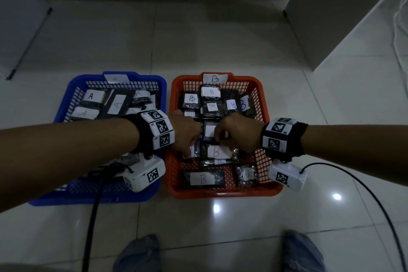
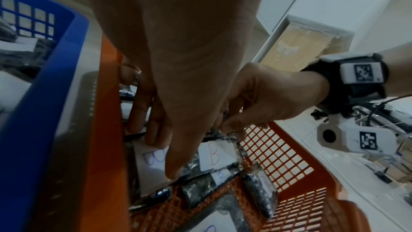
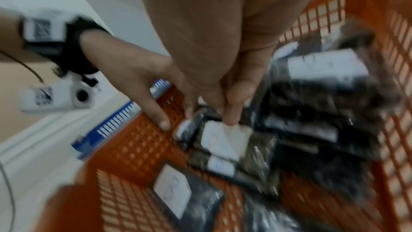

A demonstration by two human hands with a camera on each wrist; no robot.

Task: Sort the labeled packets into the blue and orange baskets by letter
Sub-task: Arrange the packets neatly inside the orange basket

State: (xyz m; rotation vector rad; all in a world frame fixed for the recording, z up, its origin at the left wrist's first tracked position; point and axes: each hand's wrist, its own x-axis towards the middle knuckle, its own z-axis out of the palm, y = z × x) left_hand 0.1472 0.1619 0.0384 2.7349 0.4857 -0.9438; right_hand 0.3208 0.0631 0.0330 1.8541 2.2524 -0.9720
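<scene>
On the floor, the blue basket [image 1: 152,192] on the left holds packets labelled A. To its right, the orange basket [image 1: 220,193] holds several dark packets labelled B. Both hands reach into the orange basket [image 2: 289,147]. My left hand [image 1: 187,134] has straight fingers [image 2: 153,130] resting on a packet with a blue B label [image 2: 151,163]. My right hand [image 1: 234,132] pinches the crinkled far edge of a packet with a red B label [image 2: 214,156], which the head view shows just below the hands [image 1: 216,151]. The right wrist view is blurred.
A tag marked B [image 1: 215,78] is on the orange basket's far rim, a paler tag [image 1: 116,78] on the blue one. Black cables [image 1: 92,216] trail over the tiled floor. White cabinets [image 1: 331,28] stand at the back right. My feet [image 1: 136,254] are near the front.
</scene>
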